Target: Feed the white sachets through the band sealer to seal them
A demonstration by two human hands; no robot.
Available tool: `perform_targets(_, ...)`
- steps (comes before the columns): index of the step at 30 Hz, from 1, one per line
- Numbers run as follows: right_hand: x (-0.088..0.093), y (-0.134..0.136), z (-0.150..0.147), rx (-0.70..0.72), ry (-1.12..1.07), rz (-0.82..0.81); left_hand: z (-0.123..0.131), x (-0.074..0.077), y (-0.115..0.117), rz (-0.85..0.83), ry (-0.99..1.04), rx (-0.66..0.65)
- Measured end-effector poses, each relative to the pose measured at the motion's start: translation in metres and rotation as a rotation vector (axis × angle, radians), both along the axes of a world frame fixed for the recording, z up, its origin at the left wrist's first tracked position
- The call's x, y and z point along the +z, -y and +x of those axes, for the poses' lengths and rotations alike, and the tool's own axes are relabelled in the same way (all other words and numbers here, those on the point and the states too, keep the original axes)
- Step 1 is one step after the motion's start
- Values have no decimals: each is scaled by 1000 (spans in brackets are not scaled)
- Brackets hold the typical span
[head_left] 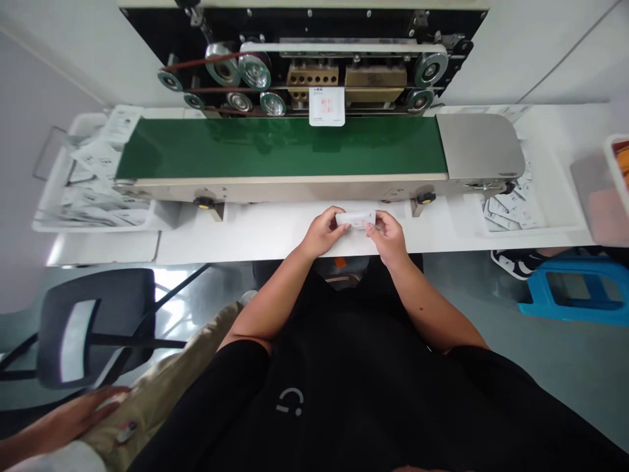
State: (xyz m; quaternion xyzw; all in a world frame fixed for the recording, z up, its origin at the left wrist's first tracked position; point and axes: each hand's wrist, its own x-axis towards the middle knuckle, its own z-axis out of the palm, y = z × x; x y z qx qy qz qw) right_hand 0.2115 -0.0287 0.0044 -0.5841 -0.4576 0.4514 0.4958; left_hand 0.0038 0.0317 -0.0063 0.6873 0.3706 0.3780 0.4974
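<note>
Packet (pixel 356 219) pinched between both hands, just in front of band sealer's green belt (pixel 280 149).
Left hand (pixel 322 233), right hand (pixel 388 237): fingers nearly closed, tips gripping packet's short ends; print too small to read.

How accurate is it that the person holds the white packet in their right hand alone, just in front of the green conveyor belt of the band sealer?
Not accurate: the head view shows the white packet held in both hands, the left hand and the right hand, not the right alone. It is just in front of the green conveyor belt of the band sealer, as you said.
</note>
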Motion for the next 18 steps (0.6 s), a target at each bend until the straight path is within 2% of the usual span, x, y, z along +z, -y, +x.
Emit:
perform_targets(5, 28, 11, 10, 101, 182, 37, -2, 4, 2, 38, -65, -110)
perform_targets(9, 61, 16, 26, 123, 314, 53, -1, 5, 3, -16, 43, -111)
perform_targets(11, 81, 11, 40, 58, 289, 94, 0, 6, 3, -40, 102, -124)
perform_targets(13, 100, -4, 59, -95, 178, 185, 0, 6, 3, -42, 125, -129)
perform_targets(16, 125, -39, 96, -352, 37, 372, -1, 7, 3, -21, 119, -133)
perform_targets(18, 136, -65, 120, -410, -12, 390, -1, 8, 3, -5, 110, -136)
